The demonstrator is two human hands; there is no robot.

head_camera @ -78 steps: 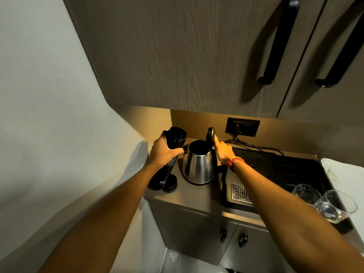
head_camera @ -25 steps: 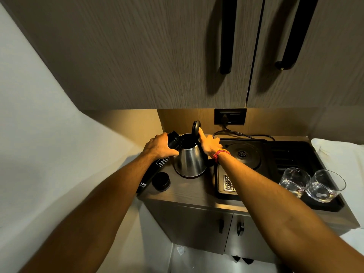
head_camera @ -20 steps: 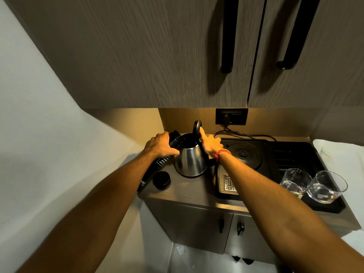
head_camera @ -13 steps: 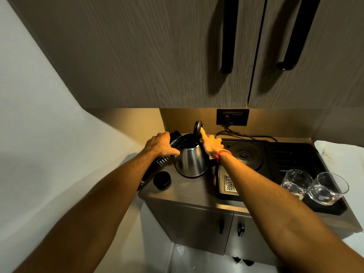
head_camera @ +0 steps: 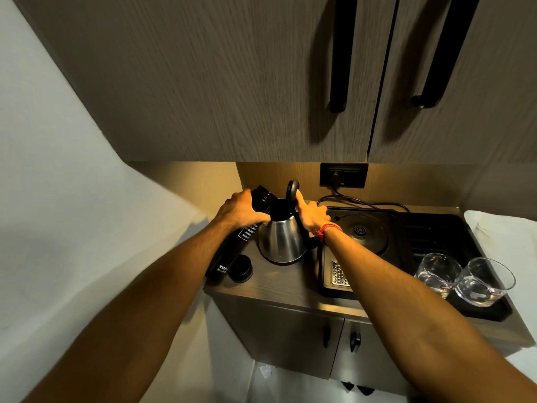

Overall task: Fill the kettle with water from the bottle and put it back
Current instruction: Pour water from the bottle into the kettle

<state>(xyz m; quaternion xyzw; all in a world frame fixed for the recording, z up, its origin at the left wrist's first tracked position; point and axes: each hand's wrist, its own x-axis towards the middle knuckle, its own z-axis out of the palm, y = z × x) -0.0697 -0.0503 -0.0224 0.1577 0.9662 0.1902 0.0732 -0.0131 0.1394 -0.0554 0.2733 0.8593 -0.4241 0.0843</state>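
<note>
A steel kettle (head_camera: 282, 242) stands on the grey counter (head_camera: 279, 283), its black lid (head_camera: 291, 189) flipped upright. My left hand (head_camera: 241, 210) grips a black bottle (head_camera: 232, 251) that is tilted with its open mouth over the kettle's opening. My right hand (head_camera: 311, 216) rests at the back of the kettle by the handle, forefinger pressed against the raised lid. The bottle's black cap (head_camera: 240, 269) lies on the counter by the bottle's base. The kettle's round base (head_camera: 363, 231) sits bare on the black tray to the right.
A black tray (head_camera: 412, 228) holds a metal drip grille (head_camera: 338, 273) and two glass tumblers (head_camera: 465, 279). A wall socket (head_camera: 343, 175) with a cable sits behind. Wooden cupboards (head_camera: 232, 82) hang low overhead. A white cloth (head_camera: 505, 237) lies at far right.
Three seconds ago the bottle stood nearly upright beside the kettle; it is now tipped over the kettle's opening. Over the last second both hands have stayed almost still.
</note>
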